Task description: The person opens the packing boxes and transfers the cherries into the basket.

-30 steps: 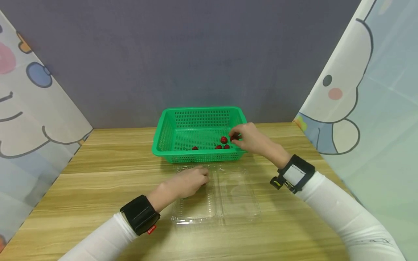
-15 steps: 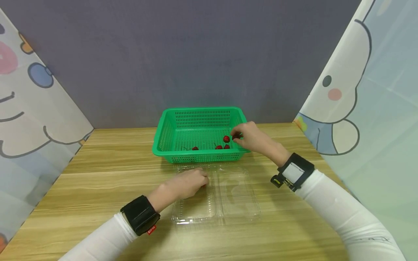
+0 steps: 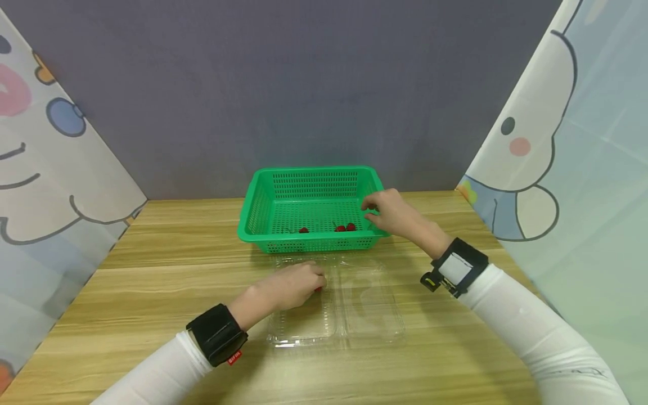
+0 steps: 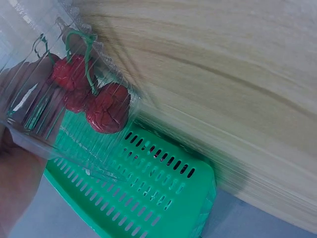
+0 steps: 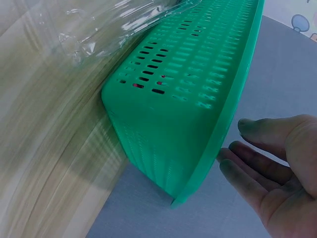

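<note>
A clear plastic clamshell box (image 3: pixel 373 306) lies unfolded on the table, hinge in the middle. My left hand (image 3: pixel 298 284) reaches into its left half, fingers bent around a cherry (image 3: pixel 318 289) that shows red under the fingertips. Through the clear wall, the left wrist view has that hand's fingertips against a wrinkled red cherry (image 4: pixel 69 73) with a green stem, beside another cherry (image 4: pixel 108 108). My right hand (image 3: pixel 392 214) hovers at the right rim of the green basket (image 3: pixel 314 237). Its thumb and fingers stand apart, with nothing visible between them.
Inside the basket, near its front wall, lie cherries (image 3: pixel 340 229) in a pair and a single cherry (image 3: pixel 304 230) to the left. A grey wall (image 3: pixel 314 84) rises behind the basket. Cartoon-printed panels (image 3: pixel 582 185) flank the wooden table (image 3: pixel 167 270).
Two cherries beside my right fingertips have dropped out of sight, and a gap shows between thumb and fingers. More red shows under my left fingertips, that hand otherwise nearly still.
</note>
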Available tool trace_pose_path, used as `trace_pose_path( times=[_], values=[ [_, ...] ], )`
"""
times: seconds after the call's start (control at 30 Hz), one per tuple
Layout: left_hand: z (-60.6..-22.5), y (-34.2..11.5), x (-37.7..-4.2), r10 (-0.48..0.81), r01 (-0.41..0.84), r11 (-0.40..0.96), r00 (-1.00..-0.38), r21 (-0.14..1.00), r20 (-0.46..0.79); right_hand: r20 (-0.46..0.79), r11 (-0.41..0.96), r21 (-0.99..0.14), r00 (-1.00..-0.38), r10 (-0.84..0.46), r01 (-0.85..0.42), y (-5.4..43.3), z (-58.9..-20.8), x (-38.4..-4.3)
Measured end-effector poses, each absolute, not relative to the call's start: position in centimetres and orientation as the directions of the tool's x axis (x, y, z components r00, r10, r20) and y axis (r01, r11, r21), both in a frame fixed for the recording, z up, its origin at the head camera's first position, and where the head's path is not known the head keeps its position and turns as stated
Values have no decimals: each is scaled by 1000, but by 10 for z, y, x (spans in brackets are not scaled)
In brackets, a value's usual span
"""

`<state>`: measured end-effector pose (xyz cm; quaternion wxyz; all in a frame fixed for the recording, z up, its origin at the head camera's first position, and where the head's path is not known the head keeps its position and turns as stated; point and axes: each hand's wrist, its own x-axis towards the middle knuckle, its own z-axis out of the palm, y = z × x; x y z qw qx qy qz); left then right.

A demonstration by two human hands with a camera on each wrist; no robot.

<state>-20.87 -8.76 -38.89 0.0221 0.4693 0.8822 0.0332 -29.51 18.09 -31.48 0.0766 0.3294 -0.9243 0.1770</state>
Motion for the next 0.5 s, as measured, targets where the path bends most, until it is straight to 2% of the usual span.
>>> trace_pose_path(
  times=[0.5],
  values=[
    [-386,-88,-207,843,839,534,-538,106,13,258,718,-283,-772,-581,-635,181,-312,-291]
  ],
)
